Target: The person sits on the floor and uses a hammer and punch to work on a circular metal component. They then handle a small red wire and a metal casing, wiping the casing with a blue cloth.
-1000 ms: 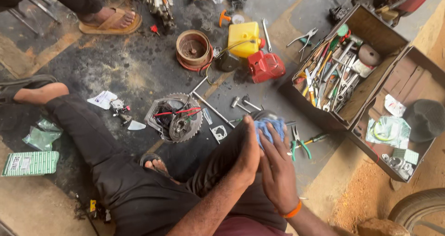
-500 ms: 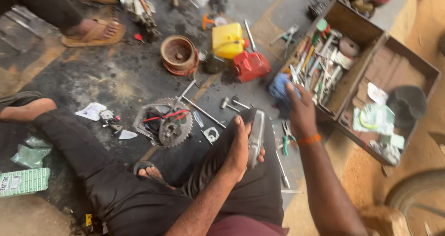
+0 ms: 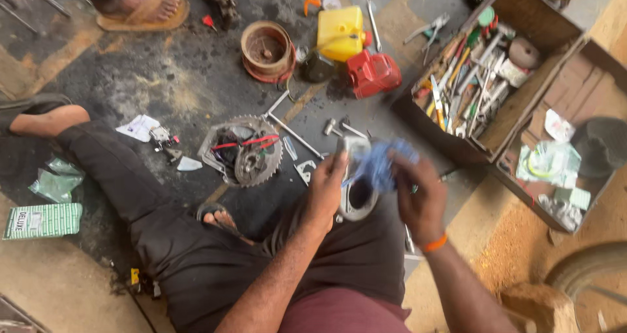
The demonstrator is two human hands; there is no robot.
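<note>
My left hand (image 3: pixel 325 192) grips a silver metal engine cover (image 3: pixel 356 199) held over my lap. My right hand (image 3: pixel 418 199) holds a crumpled blue rag (image 3: pixel 382 166) pressed against the upper side of that metal part. An orange band circles my right wrist. I sit on the oily floor with one leg stretched to the left. A toothed sprocket with red straps (image 3: pixel 243 151) lies on the floor just left of my hands.
An open wooden toolbox (image 3: pixel 428 120) full of hand tools stands at the right, with a second compartment (image 3: pixel 591 199) of packets beside it. A yellow container (image 3: pixel 341 32), a red can (image 3: pixel 373 73), a rusty round drum (image 3: pixel 265 49) and another person's sandalled foot (image 3: pixel 145 9) lie ahead.
My right hand went out to the toolbox with the blue rag, then came back to the metal part held in my left hand.
</note>
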